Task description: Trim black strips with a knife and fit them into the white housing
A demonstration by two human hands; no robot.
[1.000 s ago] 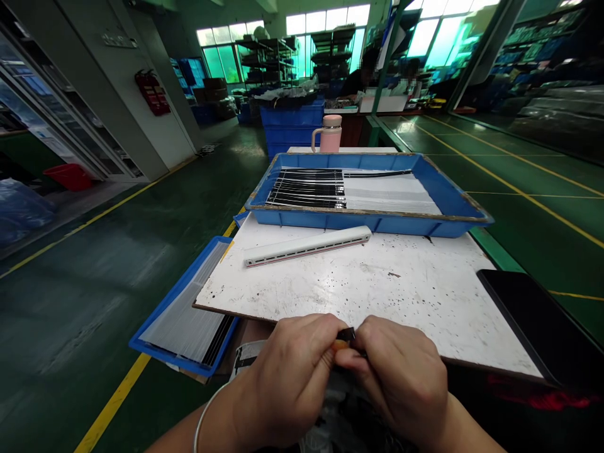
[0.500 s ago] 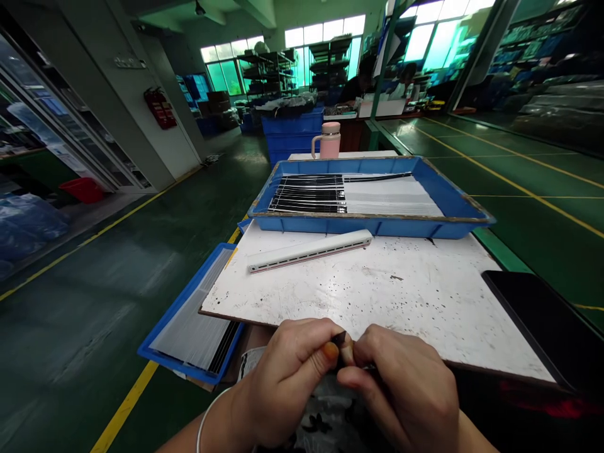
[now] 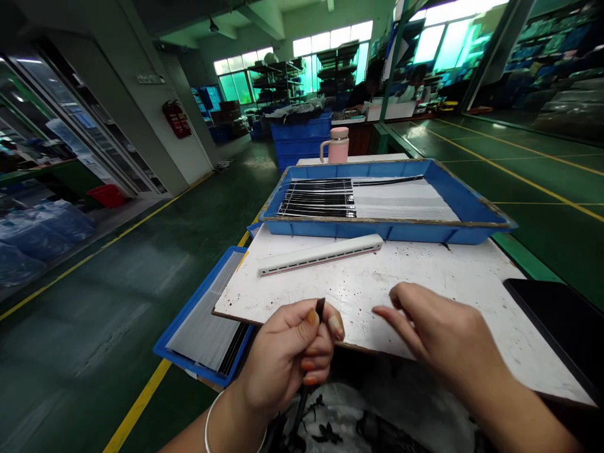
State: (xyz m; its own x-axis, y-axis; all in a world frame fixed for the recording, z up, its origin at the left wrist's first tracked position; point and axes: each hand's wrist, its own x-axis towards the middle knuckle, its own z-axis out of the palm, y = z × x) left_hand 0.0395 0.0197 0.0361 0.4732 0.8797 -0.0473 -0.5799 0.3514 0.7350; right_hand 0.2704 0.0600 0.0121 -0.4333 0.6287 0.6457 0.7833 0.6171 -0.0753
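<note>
My left hand (image 3: 292,355) is closed around a thin black strip (image 3: 319,309) whose tip sticks up between thumb and forefinger, just in front of the near edge of the white board (image 3: 425,277). My right hand (image 3: 434,333) hovers over the board's near part, fingers stretched out to the left and holding nothing. A long white slotted bar (image 3: 321,254) lies on the board beyond my hands. Behind it stands a big blue tray (image 3: 377,228) with rows of black strips (image 3: 318,200) on the left and white strips (image 3: 401,200) on the right.
A second blue tray (image 3: 207,314) of white and black strips sits lower at the left of the board. A black flat panel (image 3: 561,321) lies at the board's right corner. A pink mug (image 3: 337,145) stands behind the big tray. Green floor with yellow lines surrounds the bench.
My hands were together pinching the small dark strip; now the right hand has let go and moved right over the board, while the left keeps the strip. The camera has tilted up slightly.
</note>
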